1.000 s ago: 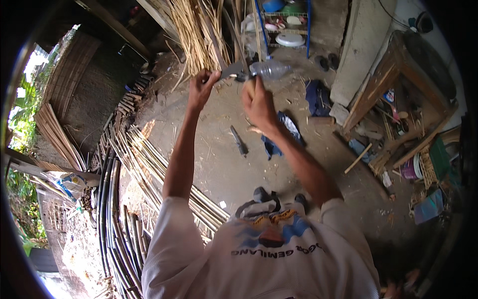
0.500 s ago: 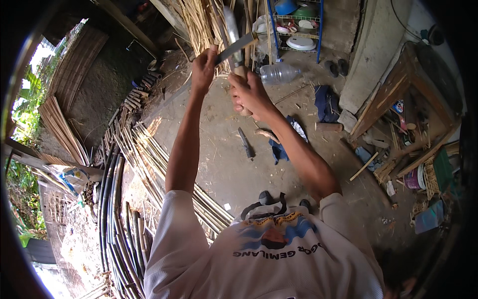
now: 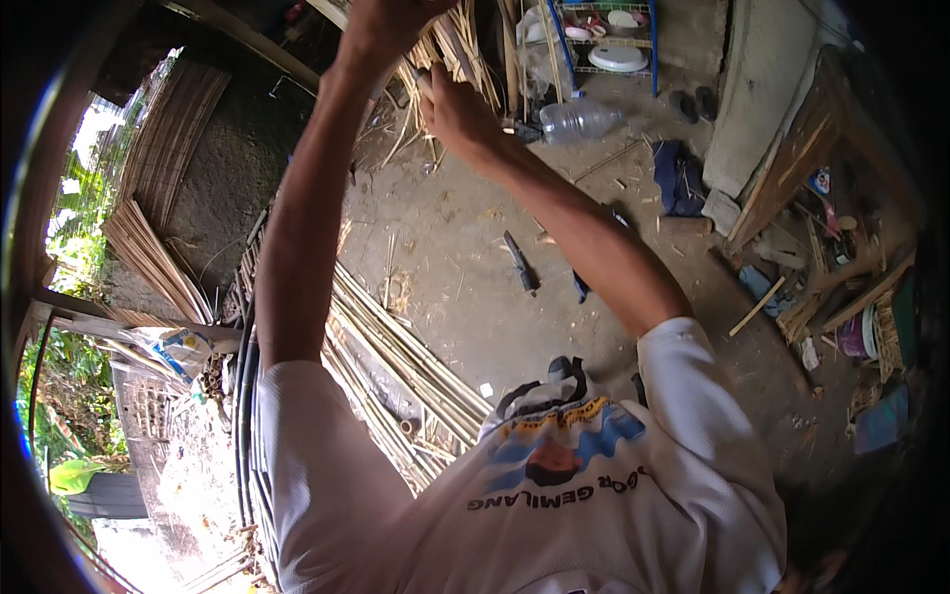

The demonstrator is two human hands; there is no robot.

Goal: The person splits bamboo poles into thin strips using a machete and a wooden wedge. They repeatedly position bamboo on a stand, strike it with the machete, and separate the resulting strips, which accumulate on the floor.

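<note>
My right hand [image 3: 459, 114] is closed around the handle of a large knife [image 3: 424, 81], just below the top edge of the view. Only a short dark bit of the knife shows beyond the fist; most of its blade is hidden. Higher up and to the left, my left hand [image 3: 388, 28] is cut by the top edge. Its fingers look curled, but what they hold is out of sight. On the floor below lies a second knife [image 3: 520, 262] with a dark handle. Behind my hands stands a bundle of split bamboo strips [image 3: 465, 49].
Long bamboo poles [image 3: 396, 356] lie on the concrete floor [image 3: 435, 238] to my left. A clear plastic bottle [image 3: 579, 121], a blue rack [image 3: 653, 49] and dark cloth [image 3: 678, 178] are at the far right. A wooden frame [image 3: 777, 203] leans against the right wall.
Both hands have moved up and apart, the left partly out of view. The thin strip my left hand held across the blade no longer shows. The view has shifted slightly.
</note>
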